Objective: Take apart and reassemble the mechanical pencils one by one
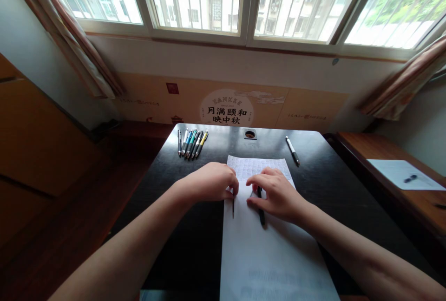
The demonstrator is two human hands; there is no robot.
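Observation:
My left hand (216, 181) is closed in a pinch over the left edge of a long white paper sheet (265, 250). From its fingertips a thin dark pen refill (233, 208) points down toward me. Just to the right, my right hand (275, 194) hovers with thumb and fingers apart. A black pen barrel (262, 217) lies beneath it on the paper, its upper part partly covered by the thumb and fingers. Small print fills the sheet's far end.
Several pens (191, 143) lie in a row at the black table's (167, 245) far left. One white-and-black pen (292, 150) rests at the far right, and a cable hole (250, 134) sits at the back. On a wooden side table (393, 147) is another sheet (404, 174).

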